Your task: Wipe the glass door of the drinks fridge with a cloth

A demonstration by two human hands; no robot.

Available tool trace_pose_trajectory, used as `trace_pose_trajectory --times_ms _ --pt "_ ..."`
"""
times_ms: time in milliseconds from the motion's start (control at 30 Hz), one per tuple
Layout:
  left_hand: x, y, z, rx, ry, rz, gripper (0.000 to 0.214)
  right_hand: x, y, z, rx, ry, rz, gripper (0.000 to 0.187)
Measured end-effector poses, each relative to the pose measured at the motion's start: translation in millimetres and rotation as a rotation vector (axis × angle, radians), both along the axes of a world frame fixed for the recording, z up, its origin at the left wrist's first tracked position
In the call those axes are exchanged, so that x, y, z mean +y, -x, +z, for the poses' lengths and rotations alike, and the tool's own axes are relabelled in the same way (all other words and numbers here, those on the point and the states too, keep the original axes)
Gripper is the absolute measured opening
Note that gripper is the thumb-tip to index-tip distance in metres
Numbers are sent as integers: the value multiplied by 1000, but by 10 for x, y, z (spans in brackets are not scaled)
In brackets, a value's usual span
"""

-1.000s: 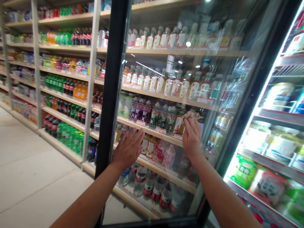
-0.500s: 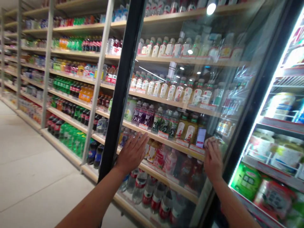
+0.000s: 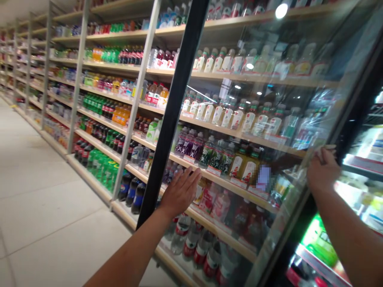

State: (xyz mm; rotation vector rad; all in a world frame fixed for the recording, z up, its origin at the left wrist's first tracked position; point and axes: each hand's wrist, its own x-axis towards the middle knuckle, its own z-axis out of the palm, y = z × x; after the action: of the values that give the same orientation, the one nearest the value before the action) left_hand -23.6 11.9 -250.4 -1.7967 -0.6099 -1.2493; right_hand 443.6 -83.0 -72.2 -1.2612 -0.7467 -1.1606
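Observation:
A glass door (image 3: 239, 89) with a black frame (image 3: 179, 99) stands swung out in front of me, and shelved bottles show through it. My left hand (image 3: 181, 191) lies flat against the pane near its lower left, fingers stretched out and holding nothing. At the right edge of the door, by the black frame on that side, my right hand (image 3: 323, 169) is closed on a pale cloth (image 3: 329, 147). Only a small strip of the cloth shows above the fingers; the rest is hidden in the hand.
Long wooden shelves (image 3: 104, 125) with soda bottles run off to the left along a tiled floor (image 3: 60, 223). On the right, a lit fridge (image 3: 363, 159) holds jars, bottles and a green pack (image 3: 320, 241). Reflected lights show in the glass.
My right hand has moved with the cloth, up and right across the pane to the door's edge. The left hand stays on the glass. My view has turned slightly left.

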Motion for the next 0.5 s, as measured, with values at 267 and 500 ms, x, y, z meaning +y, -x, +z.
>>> trace_pose_trajectory --times_ms 267,500 --pt "-21 -2 1 -2 -1 -9 47 153 1000 -411 -332 59 162 43" --pt "-3 -5 -12 -2 -1 2 48 302 1529 -282 -413 39 221 41"
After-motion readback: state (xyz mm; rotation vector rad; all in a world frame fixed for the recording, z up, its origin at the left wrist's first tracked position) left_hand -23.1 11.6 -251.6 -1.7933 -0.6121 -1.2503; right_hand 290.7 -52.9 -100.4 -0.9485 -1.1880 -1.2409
